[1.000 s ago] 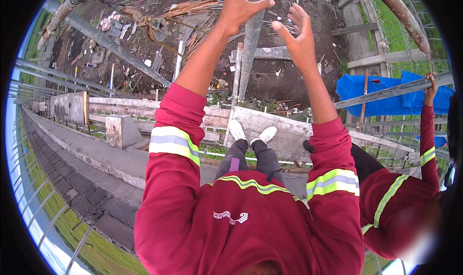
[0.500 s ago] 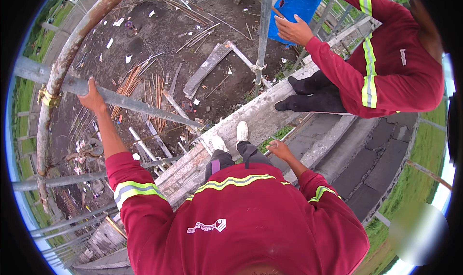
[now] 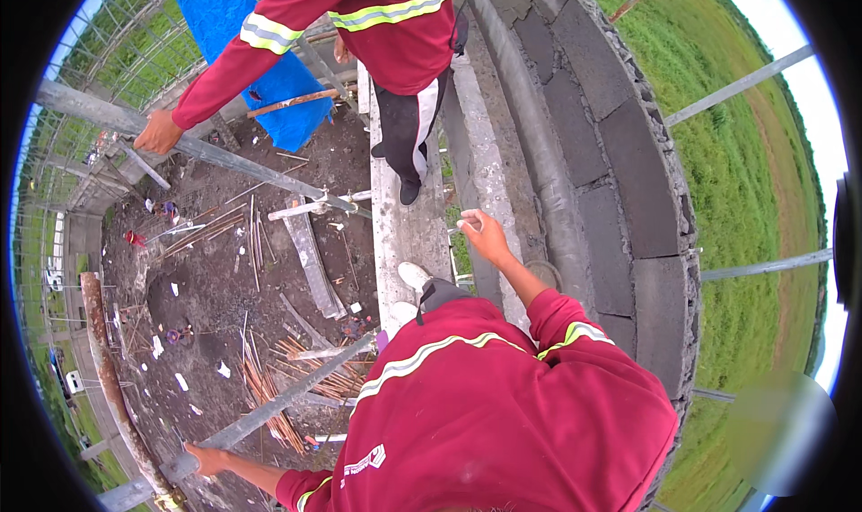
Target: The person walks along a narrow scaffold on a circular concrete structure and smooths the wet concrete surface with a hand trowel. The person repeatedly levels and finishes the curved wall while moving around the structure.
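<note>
At the lower left, my left hand (image 3: 212, 461) is wrapped round a grey metal scaffold pipe (image 3: 260, 416) that slopes down to the left. My right hand (image 3: 486, 235) hangs in front of my body above the ledge, fingers curled in toward the thumb. Whatever those fingers hold, if anything, is too small to make out. My pale shoes (image 3: 413, 277) stand on the narrow concrete ledge (image 3: 391, 242). Ahead, a person in a maroon sleeve (image 3: 224, 79) stands on the same ledge, with a hand (image 3: 159, 133) on another grey pipe (image 3: 238, 163).
A rusty pipe (image 3: 115, 382) meets my pipe near a coupler (image 3: 169, 498). Far below on the left lies dark ground (image 3: 211, 310) with boards, rods and scraps. A block wall (image 3: 639, 184) curves along the right, with grass beyond. A blue tarp (image 3: 292, 108) hangs ahead.
My view has swung to the right, so the ledge now runs straight ahead. My left hand still grips a pipe. The other person's hand, earlier raised in the air, now rests on a pipe.
</note>
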`<action>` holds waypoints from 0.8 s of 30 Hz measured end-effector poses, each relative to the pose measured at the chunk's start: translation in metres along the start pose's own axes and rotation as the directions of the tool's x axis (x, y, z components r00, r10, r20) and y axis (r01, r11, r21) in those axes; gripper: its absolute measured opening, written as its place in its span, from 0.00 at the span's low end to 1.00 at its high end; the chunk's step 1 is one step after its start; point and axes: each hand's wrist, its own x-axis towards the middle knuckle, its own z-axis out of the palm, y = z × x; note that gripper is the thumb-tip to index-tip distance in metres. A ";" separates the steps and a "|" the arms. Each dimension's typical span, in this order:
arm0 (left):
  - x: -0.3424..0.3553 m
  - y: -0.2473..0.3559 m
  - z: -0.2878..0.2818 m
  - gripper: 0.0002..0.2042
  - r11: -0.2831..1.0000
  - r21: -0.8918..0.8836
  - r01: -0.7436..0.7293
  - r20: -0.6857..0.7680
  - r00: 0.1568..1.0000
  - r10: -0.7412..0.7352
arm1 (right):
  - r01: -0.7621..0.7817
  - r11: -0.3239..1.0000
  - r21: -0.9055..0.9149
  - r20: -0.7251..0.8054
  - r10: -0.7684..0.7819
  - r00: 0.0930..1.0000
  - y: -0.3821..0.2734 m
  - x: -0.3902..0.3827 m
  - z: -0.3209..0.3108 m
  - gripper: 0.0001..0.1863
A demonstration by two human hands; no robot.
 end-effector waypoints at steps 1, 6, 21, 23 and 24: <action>0.005 -0.005 0.002 0.45 1.000 -0.024 0.020 0.042 0.999 -0.019 | 0.008 1.000 -0.002 -0.081 -0.009 0.997 -0.009 0.003 -0.020 0.19; 0.017 -0.019 0.016 0.43 0.981 0.172 0.093 -0.043 0.995 -0.087 | 0.144 0.989 -0.027 -0.437 -0.141 0.888 -0.064 0.042 -0.121 0.18; 0.000 0.007 -0.001 0.38 0.979 0.152 0.135 -0.078 0.989 -0.124 | -0.700 0.545 -0.462 -0.814 0.052 0.578 -0.014 0.126 -0.448 0.59; -0.001 0.004 -0.003 0.36 0.982 0.135 0.133 -0.098 0.988 -0.120 | -0.730 0.514 -0.451 -0.749 0.226 0.622 0.003 0.126 -0.456 0.60; -0.003 0.004 -0.007 0.38 0.979 0.093 0.181 -0.048 0.983 -0.177 | -0.698 0.537 -0.473 -0.742 0.184 0.644 0.008 0.128 -0.460 0.60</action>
